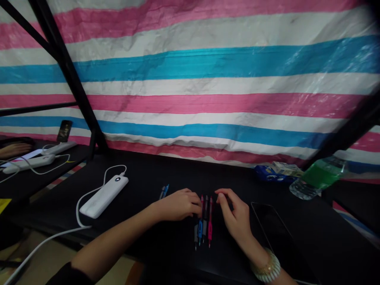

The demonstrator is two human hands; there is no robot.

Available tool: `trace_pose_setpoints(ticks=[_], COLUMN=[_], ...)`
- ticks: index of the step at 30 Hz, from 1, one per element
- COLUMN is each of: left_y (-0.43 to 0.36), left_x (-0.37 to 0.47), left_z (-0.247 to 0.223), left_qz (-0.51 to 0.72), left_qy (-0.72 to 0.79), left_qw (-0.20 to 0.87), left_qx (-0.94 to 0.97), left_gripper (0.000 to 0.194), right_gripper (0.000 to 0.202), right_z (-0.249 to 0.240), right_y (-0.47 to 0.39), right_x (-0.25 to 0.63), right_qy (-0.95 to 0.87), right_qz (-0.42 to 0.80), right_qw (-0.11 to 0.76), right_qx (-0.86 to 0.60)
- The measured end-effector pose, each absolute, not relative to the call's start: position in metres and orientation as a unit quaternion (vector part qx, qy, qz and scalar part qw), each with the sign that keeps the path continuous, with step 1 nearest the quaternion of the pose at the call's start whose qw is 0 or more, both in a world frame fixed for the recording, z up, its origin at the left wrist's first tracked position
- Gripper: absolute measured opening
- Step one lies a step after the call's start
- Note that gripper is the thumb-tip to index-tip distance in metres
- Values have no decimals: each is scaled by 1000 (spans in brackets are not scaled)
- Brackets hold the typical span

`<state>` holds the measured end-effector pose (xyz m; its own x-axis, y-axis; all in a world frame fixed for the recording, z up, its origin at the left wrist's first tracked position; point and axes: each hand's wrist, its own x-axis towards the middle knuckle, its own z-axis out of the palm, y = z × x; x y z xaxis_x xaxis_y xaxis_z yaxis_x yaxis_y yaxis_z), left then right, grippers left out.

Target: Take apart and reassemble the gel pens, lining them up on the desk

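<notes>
Several pens (204,226) lie side by side on the black table (148,186), with pink, blue and grey grips, tips pointing toward me. My left hand (178,204) rests at their upper ends, fingertips touching the leftmost pens. My right hand (234,215) hovers just right of them, fingers curled, thumb and forefinger pinched together near the pens' tops; whether it holds something there I cannot tell. A separate blue pen (164,191) lies to the left of my left hand.
A white power bank (103,196) with a white cable lies at left. A dark phone (274,227) lies flat at right. A green-labelled water bottle (319,177) lies on its side beside a blue packet (273,172). Striped tarp behind. Another person's hand (13,149) far left.
</notes>
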<state>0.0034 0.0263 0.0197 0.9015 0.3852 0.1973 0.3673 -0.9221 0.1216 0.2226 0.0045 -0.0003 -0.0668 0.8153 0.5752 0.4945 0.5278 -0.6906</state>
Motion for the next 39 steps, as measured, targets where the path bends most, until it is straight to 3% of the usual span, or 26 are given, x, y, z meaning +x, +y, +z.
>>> trace_pose_setpoints(ticks=[8,15,19,24,30,34,36,39], left_y=[20,17,16,11,7,7,8,9], left_x=[0,-4,-1,7,3,-3,-3,-3], left_z=[14,20,16,13,20,23,23,21], left_qz=[114,152,115,62,60,87,111,126], left_qy=[196,283,311,365,403,391,403,423], left_qw=[-12,-117,-157,-95,24,114,83,-19], left_qx=[974,940,930,924,913,909,905,897], left_gripper=[15,25,23,15,18,26,23,16], right_gripper=[24,28,23,16,13,12,13,27], right_z=[1,8,4,2,0,-2,0,5], right_y=[4,4,3,5,4,4,4,5], right_x=[223,222,221,217,214,218,220,221], right_qy=[-706,-801,-853,-887,-901,-895,-878,-822], right_qz=[211,337,243,68,-51,-108,-46,169], right_qw=[487,297,234,156,162,227,278,327], right_qx=[-469,-396,-399,-429,-399,-368,-388,-435])
